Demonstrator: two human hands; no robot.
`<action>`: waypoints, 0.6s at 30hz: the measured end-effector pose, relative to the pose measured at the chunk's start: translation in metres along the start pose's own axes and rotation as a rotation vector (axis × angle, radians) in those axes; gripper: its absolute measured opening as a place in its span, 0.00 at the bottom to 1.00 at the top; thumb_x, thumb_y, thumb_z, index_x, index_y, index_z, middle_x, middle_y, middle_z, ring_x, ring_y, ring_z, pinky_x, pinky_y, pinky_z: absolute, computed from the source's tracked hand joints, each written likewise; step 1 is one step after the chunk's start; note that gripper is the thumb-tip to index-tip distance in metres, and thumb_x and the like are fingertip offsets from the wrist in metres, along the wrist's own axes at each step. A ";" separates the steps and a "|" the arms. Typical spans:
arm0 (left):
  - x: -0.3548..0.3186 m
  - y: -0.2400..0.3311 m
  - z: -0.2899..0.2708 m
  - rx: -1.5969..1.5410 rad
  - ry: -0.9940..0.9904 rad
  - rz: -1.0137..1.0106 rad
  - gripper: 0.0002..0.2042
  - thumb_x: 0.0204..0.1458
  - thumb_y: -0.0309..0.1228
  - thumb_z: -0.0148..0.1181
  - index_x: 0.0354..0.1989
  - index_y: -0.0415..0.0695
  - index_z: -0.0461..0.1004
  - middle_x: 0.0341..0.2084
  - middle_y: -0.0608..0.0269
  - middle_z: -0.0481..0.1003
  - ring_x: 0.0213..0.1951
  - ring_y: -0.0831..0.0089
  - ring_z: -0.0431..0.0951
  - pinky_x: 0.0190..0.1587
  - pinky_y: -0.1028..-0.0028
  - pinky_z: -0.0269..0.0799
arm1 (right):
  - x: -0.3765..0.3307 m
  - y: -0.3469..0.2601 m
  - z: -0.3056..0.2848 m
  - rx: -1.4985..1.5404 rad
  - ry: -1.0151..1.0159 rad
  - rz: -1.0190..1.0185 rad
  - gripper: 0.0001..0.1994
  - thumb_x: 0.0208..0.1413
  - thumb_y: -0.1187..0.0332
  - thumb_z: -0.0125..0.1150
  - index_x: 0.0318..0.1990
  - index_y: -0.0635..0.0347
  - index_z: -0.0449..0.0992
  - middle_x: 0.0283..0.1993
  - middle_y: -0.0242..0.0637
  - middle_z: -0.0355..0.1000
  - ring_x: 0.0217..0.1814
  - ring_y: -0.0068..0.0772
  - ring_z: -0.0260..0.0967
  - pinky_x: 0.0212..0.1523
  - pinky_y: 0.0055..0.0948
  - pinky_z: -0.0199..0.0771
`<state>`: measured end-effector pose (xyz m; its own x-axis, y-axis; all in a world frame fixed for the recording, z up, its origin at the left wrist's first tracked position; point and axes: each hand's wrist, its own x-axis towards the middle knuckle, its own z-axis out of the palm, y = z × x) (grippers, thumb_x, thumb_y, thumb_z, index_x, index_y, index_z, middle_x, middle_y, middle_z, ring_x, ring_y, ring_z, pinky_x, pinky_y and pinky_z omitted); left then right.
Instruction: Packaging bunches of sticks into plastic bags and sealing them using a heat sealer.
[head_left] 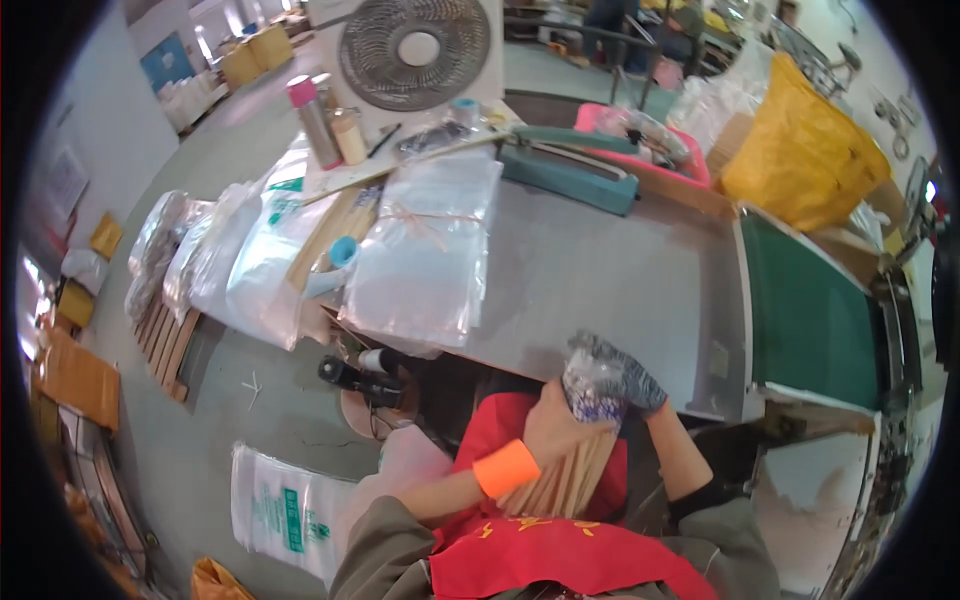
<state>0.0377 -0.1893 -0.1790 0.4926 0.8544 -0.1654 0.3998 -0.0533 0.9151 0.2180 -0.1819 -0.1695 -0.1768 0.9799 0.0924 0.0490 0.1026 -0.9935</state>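
Note:
Over my lap, a bundle of thin wooden sticks (563, 484) slants upward, its upper end inside a clear plastic bag (596, 398) with a blue and dark pattern. My left hand (566, 424), bare with an orange band at the wrist, is closed around the bundle near its upper part. My right hand (622, 372) wears a grey knitted glove and grips the bagged top end from the far side. Some of its fingertips are hidden behind the plastic. A red apron (500, 425) lies beneath the sticks.
The grey tabletop (610, 285) carries a stack of clear plastic bags (425, 260) and a teal bag sealer (570, 180). A green belt (810, 305) runs at the right, below a yellow sack (805, 150). Tape rolls, a flask (315, 125) and a fan (418, 50) stand beyond.

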 end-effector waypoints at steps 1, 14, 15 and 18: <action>-0.004 0.004 0.001 0.002 0.031 -0.003 0.49 0.29 0.51 0.70 0.53 0.28 0.51 0.47 0.39 0.62 0.51 0.50 0.66 0.52 0.65 0.63 | 0.003 0.000 0.004 0.033 -0.076 0.095 0.32 0.44 0.64 0.64 0.57 0.64 0.61 0.57 0.40 0.64 0.57 0.29 0.60 0.58 0.28 0.58; 0.089 -0.090 -0.278 0.733 0.363 0.564 0.06 0.38 0.29 0.61 0.25 0.42 0.73 0.28 0.58 0.73 0.33 0.58 0.71 0.38 0.63 0.67 | 0.010 0.033 -0.001 0.173 -0.165 0.206 0.15 0.48 0.73 0.57 0.45 0.66 0.73 0.47 0.42 0.71 0.51 0.32 0.67 0.53 0.29 0.66; 0.099 -0.103 -0.292 0.748 0.315 0.522 0.06 0.40 0.30 0.59 0.24 0.41 0.73 0.28 0.57 0.73 0.33 0.57 0.71 0.38 0.62 0.66 | 0.013 0.025 0.008 0.354 -0.121 0.274 0.15 0.48 0.71 0.56 0.44 0.65 0.73 0.47 0.40 0.71 0.51 0.30 0.67 0.53 0.28 0.66; 0.134 -0.099 -0.288 0.781 0.323 0.450 0.04 0.41 0.28 0.58 0.22 0.41 0.73 0.22 0.58 0.72 0.28 0.57 0.71 0.36 0.66 0.67 | 0.016 0.022 0.008 0.119 -0.119 0.253 0.15 0.50 0.69 0.58 0.45 0.67 0.73 0.43 0.39 0.73 0.47 0.29 0.69 0.51 0.27 0.66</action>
<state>-0.1588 0.0793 -0.1856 0.5356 0.7649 0.3579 0.6854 -0.6413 0.3449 0.2082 -0.1655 -0.1905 -0.2883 0.9439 -0.1608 -0.0083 -0.1704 -0.9853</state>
